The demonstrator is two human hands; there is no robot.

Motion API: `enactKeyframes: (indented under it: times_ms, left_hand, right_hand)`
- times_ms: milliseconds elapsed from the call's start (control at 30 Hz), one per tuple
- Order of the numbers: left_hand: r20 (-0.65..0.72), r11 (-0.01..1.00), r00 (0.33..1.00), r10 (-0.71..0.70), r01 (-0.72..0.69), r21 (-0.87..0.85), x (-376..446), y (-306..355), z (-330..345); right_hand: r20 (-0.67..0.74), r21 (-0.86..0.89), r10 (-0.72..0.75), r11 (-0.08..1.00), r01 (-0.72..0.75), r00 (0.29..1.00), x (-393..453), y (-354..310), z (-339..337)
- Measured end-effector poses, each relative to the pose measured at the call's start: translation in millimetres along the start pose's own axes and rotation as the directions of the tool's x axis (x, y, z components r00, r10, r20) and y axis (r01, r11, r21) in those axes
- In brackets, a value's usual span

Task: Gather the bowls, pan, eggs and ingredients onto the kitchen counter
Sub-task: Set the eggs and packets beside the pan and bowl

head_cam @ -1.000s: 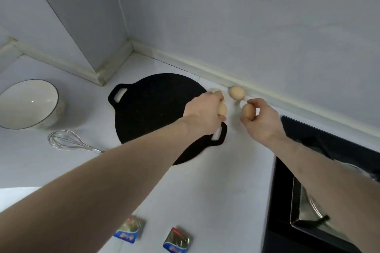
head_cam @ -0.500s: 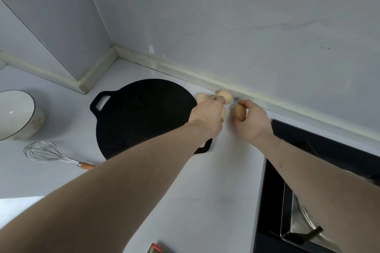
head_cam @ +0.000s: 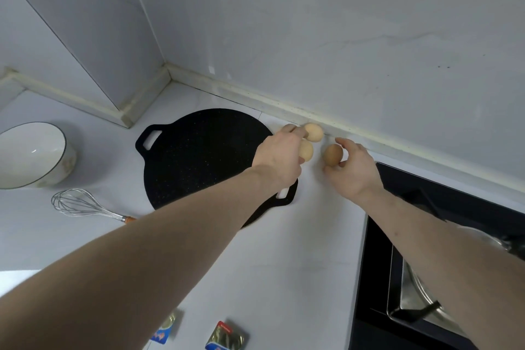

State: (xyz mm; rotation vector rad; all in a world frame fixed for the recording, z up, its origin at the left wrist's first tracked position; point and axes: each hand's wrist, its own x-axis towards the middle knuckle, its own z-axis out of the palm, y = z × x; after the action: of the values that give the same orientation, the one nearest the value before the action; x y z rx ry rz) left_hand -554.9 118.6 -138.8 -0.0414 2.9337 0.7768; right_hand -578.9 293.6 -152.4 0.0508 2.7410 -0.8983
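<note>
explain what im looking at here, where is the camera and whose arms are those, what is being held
There is no machine: a person wears one wide-angle camera on the head, looking down at their own bare arms over a white kitchen counter.

The left hand grips a pale beige egg, and its fingertips reach a second pale egg lying by the wall. The right hand pinches a darker brown egg.

On the counter lie a flat round black pan with two loop handles, a white bowl with a dark rim, a wire whisk and two small foil packets at the near edge. At the right is a black stove top.
</note>
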Motion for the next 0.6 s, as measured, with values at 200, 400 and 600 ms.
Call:
enactKeyframes:
  times_ms: [200,400,600]
  left_hand:
    - [-0.153,0.981,0.981,0.115,-0.136,-0.135,-79,-18,-40]
    - [-0.123,0.986,0.988,-0.092,0.073,-0.149,-201,-75,-60]
    - [-0.082,0.946,0.95,-0.301,0.286,-0.155,-284,-119,-62]
  right_hand:
    - [-0.136,0.202,0.007,0.979,0.021,0.991,-53,-8,5]
    - [-0.086,0.364,-0.098,0.923,0.123,0.991,-161,-25,47]
    - [0.126,0.267,-0.258,0.939,0.218,0.958,-244,-27,89]
